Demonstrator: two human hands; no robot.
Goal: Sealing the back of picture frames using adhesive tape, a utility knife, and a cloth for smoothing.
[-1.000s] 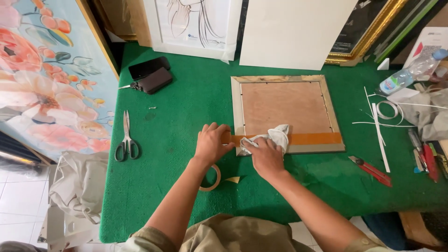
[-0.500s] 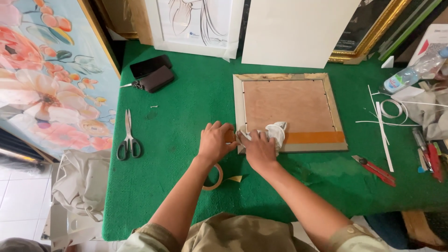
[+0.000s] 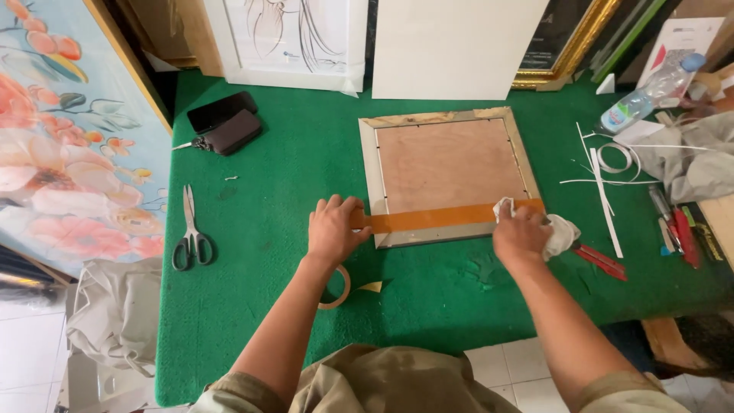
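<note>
In the head view we see a square picture frame lying face down on the green surface, its brown backing board up. A strip of brown tape runs along the frame's near edge, its long axis left to right, and it reaches past the frame's left side.

Our left hand lies flat with fingers spread over the left end of the tape, pressing it down at the frame's near-left corner. Our right hand is closed on a white cloth and presses it on the right end of the tape, at the frame's near-right corner.

Just near of the left hand, partly hidden by the wrist, lies a roll of tape, with a small yellow scrap beside it. Well to the left lie scissors, blades pointing far. Far left sit a dark phone and wallet. To the right of the frame lie white strips, a red-handled cutter and a plastic bottle.
</note>
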